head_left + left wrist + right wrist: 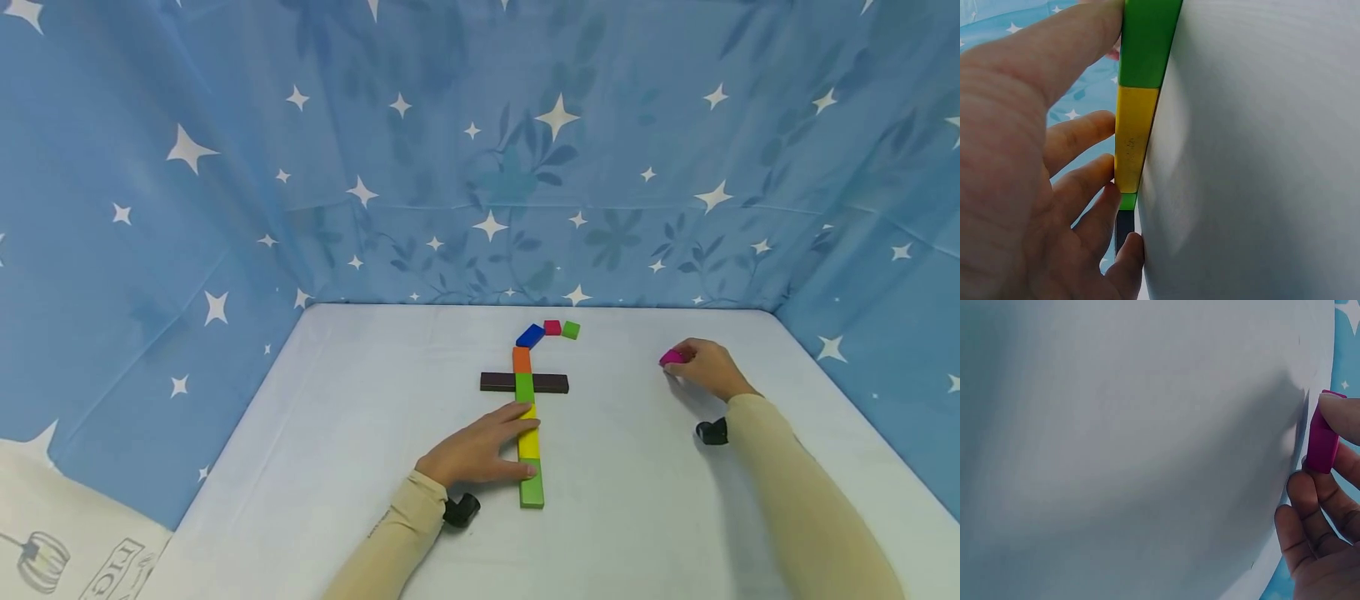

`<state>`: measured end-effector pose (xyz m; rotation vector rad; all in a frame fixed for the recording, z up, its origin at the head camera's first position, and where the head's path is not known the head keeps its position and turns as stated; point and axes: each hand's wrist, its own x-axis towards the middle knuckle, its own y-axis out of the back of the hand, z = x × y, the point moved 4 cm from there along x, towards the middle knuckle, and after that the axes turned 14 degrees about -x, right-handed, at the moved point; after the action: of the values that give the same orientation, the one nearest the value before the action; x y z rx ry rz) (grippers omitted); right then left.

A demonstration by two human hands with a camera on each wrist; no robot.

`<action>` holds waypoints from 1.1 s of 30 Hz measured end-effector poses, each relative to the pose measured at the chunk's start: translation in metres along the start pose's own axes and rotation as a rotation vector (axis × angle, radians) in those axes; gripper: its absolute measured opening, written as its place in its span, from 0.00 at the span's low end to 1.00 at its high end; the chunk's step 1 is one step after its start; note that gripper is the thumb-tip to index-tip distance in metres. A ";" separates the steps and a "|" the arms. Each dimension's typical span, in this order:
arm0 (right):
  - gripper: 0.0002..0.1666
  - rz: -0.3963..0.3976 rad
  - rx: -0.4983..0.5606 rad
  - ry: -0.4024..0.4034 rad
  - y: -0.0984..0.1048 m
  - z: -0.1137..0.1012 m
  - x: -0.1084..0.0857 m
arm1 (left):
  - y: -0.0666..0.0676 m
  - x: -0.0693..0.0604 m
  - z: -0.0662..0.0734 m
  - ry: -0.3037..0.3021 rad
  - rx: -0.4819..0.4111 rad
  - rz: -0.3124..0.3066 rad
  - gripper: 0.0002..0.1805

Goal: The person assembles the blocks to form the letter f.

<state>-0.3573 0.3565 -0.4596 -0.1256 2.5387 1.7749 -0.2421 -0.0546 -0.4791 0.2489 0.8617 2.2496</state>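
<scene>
In the head view my left hand [480, 450] lies spread over a straight column of blocks, with its fingertips on the yellow part [529, 446] and its thumb on the near green block [532, 493]. The left wrist view shows its fingers against the yellow block [1132, 137]. Farther up the column come another green block [524, 388] and an orange one [522, 360]. My right hand [711, 368], off to the right, pinches a magenta block [1322, 444] between thumb and fingers. A shadow beneath that block shows on the white surface.
Dark bars [497, 382] extend left and right of the upper green block. Beyond the orange block, a blue block [530, 336], a pinkish-red block [552, 327] and a small green block [571, 330] curve rightward. A blue star-patterned curtain [450, 150] borders the white table [360, 383].
</scene>
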 end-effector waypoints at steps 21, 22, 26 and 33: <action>0.26 -0.010 0.000 0.064 -0.025 -0.066 0.039 | -0.001 0.002 -0.004 0.004 0.014 0.006 0.40; 0.26 -0.012 0.001 0.063 -0.026 -0.069 0.040 | -0.001 0.002 -0.004 0.003 0.014 0.006 0.40; 0.27 -0.028 0.001 0.051 -0.030 -0.083 0.044 | -0.002 0.002 -0.004 0.002 0.014 0.004 0.41; 0.26 -0.035 0.001 0.031 -0.039 -0.102 0.053 | -0.001 0.002 -0.005 0.004 0.018 0.011 0.41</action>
<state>-0.4057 0.2449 -0.4656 -0.1985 2.5416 1.7733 -0.2453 -0.0550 -0.4838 0.2577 0.8850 2.2538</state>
